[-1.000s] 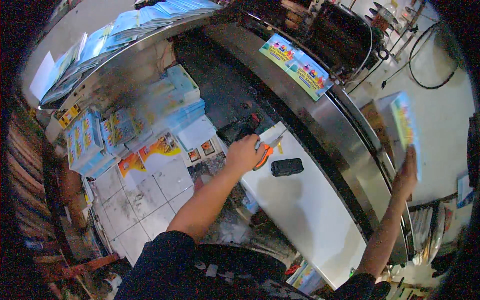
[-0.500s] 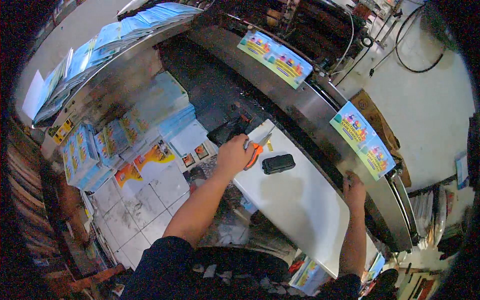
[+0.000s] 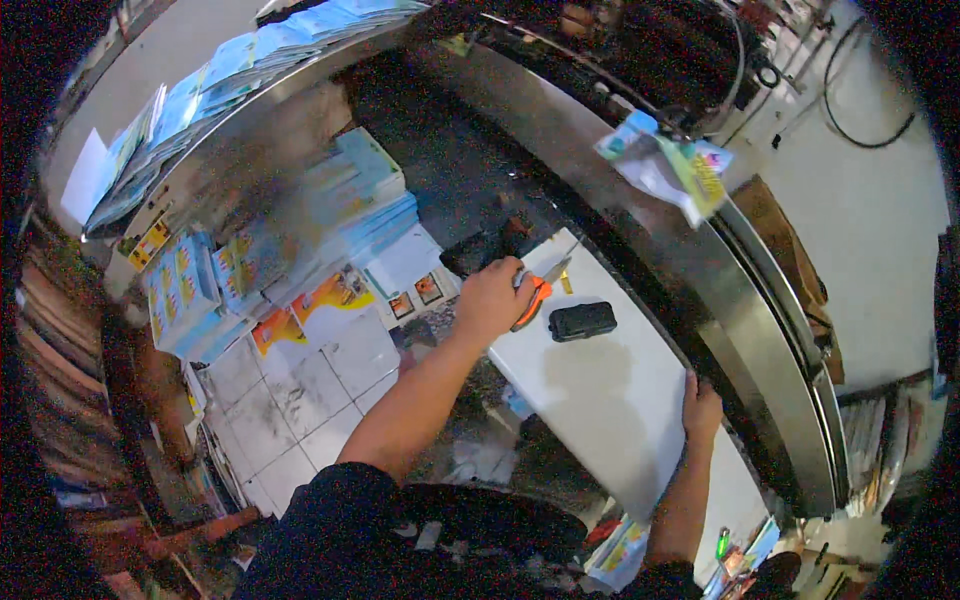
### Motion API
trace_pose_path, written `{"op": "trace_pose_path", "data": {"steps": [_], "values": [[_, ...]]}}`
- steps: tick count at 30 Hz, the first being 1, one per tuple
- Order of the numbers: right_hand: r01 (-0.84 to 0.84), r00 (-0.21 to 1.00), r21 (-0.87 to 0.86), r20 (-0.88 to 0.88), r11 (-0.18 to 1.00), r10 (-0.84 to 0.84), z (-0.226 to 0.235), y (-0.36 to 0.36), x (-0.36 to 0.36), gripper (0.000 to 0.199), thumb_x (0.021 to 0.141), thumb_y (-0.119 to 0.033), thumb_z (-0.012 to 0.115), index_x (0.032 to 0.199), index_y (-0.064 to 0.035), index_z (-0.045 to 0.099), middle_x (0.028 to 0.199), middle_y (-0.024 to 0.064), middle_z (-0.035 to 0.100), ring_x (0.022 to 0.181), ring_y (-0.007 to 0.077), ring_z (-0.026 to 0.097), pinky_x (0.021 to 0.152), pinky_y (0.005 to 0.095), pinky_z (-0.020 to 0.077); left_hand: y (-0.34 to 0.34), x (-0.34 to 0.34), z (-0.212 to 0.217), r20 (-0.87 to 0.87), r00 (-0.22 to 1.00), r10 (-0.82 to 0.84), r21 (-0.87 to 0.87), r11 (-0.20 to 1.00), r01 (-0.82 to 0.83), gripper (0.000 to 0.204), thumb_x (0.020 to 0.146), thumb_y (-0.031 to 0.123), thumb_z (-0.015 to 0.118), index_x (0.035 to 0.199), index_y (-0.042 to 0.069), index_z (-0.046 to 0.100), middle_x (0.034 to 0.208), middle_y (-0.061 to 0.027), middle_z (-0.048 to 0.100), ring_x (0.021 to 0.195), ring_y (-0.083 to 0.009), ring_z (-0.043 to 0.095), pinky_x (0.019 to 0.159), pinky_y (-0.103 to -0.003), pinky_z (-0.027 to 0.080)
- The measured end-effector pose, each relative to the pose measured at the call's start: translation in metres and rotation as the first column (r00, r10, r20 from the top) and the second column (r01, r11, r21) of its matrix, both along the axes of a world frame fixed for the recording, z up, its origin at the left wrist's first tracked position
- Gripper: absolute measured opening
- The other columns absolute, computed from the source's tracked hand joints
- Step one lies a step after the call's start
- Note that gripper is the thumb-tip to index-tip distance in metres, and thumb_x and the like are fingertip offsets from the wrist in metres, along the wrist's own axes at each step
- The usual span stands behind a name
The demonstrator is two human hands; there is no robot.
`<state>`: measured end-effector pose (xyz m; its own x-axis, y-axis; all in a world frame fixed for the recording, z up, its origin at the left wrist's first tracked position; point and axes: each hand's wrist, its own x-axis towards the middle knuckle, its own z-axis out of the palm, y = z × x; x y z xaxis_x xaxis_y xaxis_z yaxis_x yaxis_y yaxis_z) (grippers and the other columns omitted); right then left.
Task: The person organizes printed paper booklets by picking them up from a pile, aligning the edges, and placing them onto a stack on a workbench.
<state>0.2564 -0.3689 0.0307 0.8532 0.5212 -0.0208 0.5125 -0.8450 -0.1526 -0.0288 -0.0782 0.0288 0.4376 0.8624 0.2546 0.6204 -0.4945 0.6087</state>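
Observation:
My left hand [image 3: 492, 300] is closed round orange-handled scissors [image 3: 534, 296], their grey tip pointing up and right over the far end of a white tabletop [image 3: 620, 440]. A small yellow strip [image 3: 566, 282] lies by the tip. Right of the scissors, a black oblong case [image 3: 582, 321] rests on the tabletop. My right hand [image 3: 703, 408] grips the tabletop's right edge with curled fingers, beside the metal rail. Past it, a colourful printed sheet [image 3: 668, 168], bent and blurred, is on the curved metal rail [image 3: 740, 320].
Stacks of printed booklets [image 3: 185, 300] stand on the tiled floor [image 3: 300, 410] at the left. Fanned blue sheets [image 3: 230, 75] line a metal ledge above them. Dark machinery [image 3: 640, 50] is at the back, with a looped cable [image 3: 850, 120] hanging far right.
Two flat printed sheets on the rail are no longer seen as before; one bent, blurred sheet shows there now. My right hand has drawn back slightly from the rail. The left still holds the scissors.

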Motion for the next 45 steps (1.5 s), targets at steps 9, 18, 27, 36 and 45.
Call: {"op": "trace_pose_path", "data": {"steps": [9, 18, 27, 36, 45], "values": [[-0.539, 0.692, 0.255, 0.678, 0.803, 0.248, 0.108, 0.174, 0.006, 0.1, 0.064, -0.021, 0.087, 0.145, -0.0028, 0.031, 0.15, 0.023, 0.032, 0.138, 0.0383, 0.031, 0.115, 0.0444, 0.0255, -0.002, 0.002, 0.006, 0.015, 1.0, -0.013, 0.028, 1.0, 0.013, 0.034, 0.09, 0.036, 0.056, 0.105, 0.006, 0.063, 0.1, -0.018, 0.068, 0.086, -0.0374, 0.066, 0.076, -0.047, 0.053], [-0.551, 0.759, 0.488, 0.63, 0.677, 0.164, 0.097, 0.241, 0.035, 0.075, 0.069, 0.006, 0.06, 0.141, -0.0017, 0.039, 0.135, 0.0208, 0.051, 0.125, 0.0376, 0.047, 0.105, 0.0425, 0.0387, -0.002, 0.001, 0.005, 0.028, 0.999, 0.015, 0.012, 1.0, -0.016, 0.034, 0.088, 0.036, 0.057, 0.103, 0.006, 0.063, 0.095, -0.0202, 0.067, 0.083, -0.0388, 0.066, 0.075, -0.049, 0.052], [-0.573, 0.728, 0.475, 0.669, 0.668, 0.149, 0.106, 0.239, 0.028, 0.074, 0.065, 0.007, 0.061, 0.137, -0.0009, 0.043, 0.129, 0.021, 0.054, 0.122, 0.0388, 0.047, 0.108, 0.0436, 0.0339, -0.002, 0.001, 0.009, 0.009, 0.999, 0.035, -0.004, 0.999, -0.035, 0.033, 0.087, 0.034, 0.058, 0.103, 0.006, 0.063, 0.095, -0.0196, 0.067, 0.083, -0.0397, 0.066, 0.075, -0.049, 0.052], [-0.594, 0.704, 0.423, 0.685, 0.685, 0.188, 0.13, 0.229, 0.043, 0.064, 0.071, 0.005, 0.057, 0.133, -0.0042, 0.048, 0.13, 0.0206, 0.056, 0.121, 0.0364, 0.052, 0.105, 0.0425, 0.0382, 0.003, 0.006, -0.003, -0.003, 1.0, 0.021, -0.012, 1.0, -0.021, 0.035, 0.087, 0.035, 0.057, 0.105, 0.006, 0.063, 0.096, -0.0193, 0.067, 0.082, -0.0398, 0.066, 0.076, -0.05, 0.053], [-0.345, 0.579, -0.174, 0.734, 0.922, 0.355, 0.154, 0.207, 0.055, 0.011, 0.081, -0.013, 0.059, 0.091, -0.0091, 0.059, 0.077, 0.0111, 0.069, 0.071, 0.0283, 0.07, 0.057, 0.0401, 0.0541, 0.003, 0.005, 0.001, -0.007, 0.999, 0.039, -0.009, 0.999, -0.039, 0.034, 0.087, 0.036, 0.058, 0.103, 0.006, 0.064, 0.097, -0.0195, 0.068, 0.084, -0.0398, 0.066, 0.076, -0.049, 0.053]]}}
